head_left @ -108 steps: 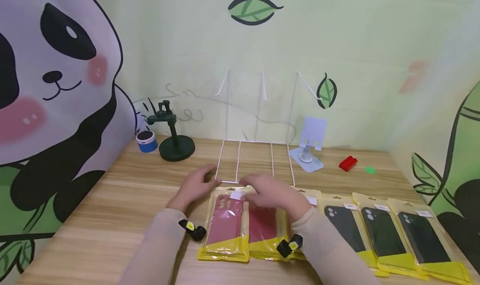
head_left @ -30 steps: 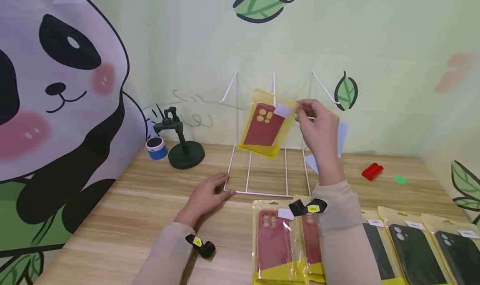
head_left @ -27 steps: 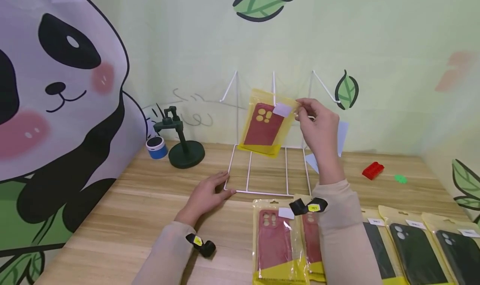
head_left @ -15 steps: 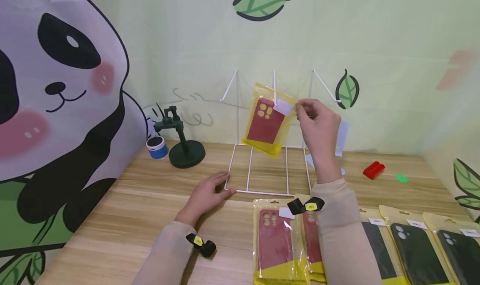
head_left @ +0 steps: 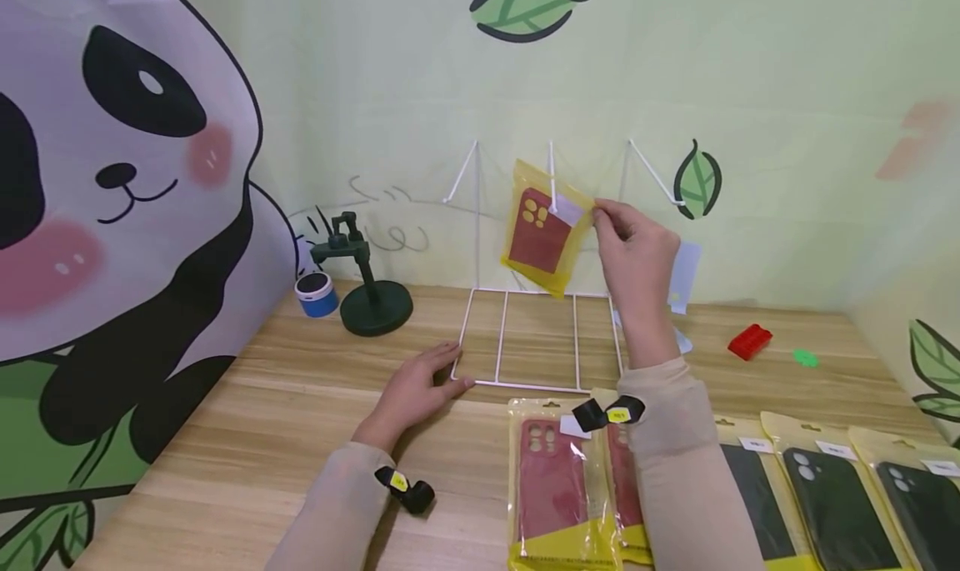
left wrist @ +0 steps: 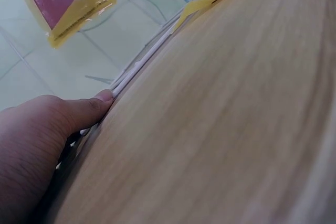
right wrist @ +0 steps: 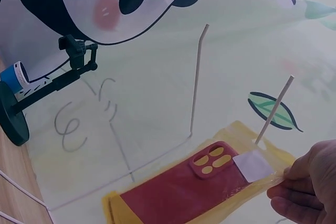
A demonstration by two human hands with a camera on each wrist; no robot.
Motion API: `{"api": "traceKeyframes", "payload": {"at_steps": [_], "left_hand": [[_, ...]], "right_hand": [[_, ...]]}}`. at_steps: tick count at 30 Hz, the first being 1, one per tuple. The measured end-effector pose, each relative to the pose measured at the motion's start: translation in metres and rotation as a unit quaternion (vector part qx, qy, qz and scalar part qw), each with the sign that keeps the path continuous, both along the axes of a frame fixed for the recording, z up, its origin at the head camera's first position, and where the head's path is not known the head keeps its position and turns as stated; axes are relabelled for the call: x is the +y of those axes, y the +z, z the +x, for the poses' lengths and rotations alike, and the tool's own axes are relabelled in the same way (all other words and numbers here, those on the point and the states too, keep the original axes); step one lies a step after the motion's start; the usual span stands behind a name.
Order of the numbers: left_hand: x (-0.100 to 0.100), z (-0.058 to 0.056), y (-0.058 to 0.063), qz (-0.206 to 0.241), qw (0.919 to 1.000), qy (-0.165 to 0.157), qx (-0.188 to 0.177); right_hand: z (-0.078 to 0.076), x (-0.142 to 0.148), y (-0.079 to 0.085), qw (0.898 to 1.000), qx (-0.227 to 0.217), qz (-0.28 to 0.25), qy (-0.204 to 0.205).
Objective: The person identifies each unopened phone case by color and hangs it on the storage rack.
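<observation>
My right hand (head_left: 637, 258) pinches the top right corner of a clear-and-yellow package (head_left: 566, 281) with a dark red phone case (right wrist: 176, 198) inside. The package hangs tilted at the middle hook (head_left: 552, 189) of a white wire display rack (head_left: 576, 338). That hook's tip shows in front of the package; whether it passes through the hang hole is hard to see. My left hand (head_left: 412, 396) rests at the rack's front left base corner, its thumb (left wrist: 89, 109) on the front wire. Two more red-case packages (head_left: 551, 492) lie before the rack, one partly hidden by my right sleeve.
Several packages with dark phone cases (head_left: 840, 496) lie at right. Behind my right forearm stands a pale blue phone stand (head_left: 684, 279). A dark green stand (head_left: 375, 308) and a blue-white round item (head_left: 317, 296) are at left. A red block (head_left: 750, 342) sits back right.
Since the oldest frame, my right hand has lifted one red-case package from the table to the middle hook. Lately it has risen slightly, farther back along the hook. My left hand stays at the rack.
</observation>
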State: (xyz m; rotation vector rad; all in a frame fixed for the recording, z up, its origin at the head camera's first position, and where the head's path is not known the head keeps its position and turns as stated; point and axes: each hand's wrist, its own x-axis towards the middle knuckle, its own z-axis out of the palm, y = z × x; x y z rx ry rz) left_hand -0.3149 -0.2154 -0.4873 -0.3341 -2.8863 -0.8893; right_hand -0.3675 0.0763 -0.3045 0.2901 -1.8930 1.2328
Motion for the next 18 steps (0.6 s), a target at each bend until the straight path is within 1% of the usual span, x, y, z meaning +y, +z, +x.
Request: {"api": "traceKeyframes", "payload": {"at_steps": [5, 9, 14, 16, 18], "left_hand": [[0.003, 0.0, 0.001, 0.001, 1.0, 0.002, -0.003], [0.005, 0.0, -0.001, 0.005, 1.0, -0.001, -0.002], [0.003, 0.002, -0.002, 0.01, 0.9999, -0.002, 0.004], [0.002, 0.002, -0.002, 0.012, 0.9999, -0.001, 0.004], [0.0, 0.001, -0.001, 0.009, 0.9999, 0.001, 0.006]], "right_hand": [[0.002, 0.005, 0.002, 1.0, -0.009, 0.006, 0.001], [0.007, 0.012, 0.004, 0.999, -0.03, 0.029, -0.005], [0.022, 0.022, 0.011, 0.997, -0.046, 0.06, -0.009], [0.029, 0.025, 0.013, 0.996, -0.055, 0.071, 0.001], [0.036, 0.027, 0.014, 0.993, -0.069, 0.09, 0.022]]}}
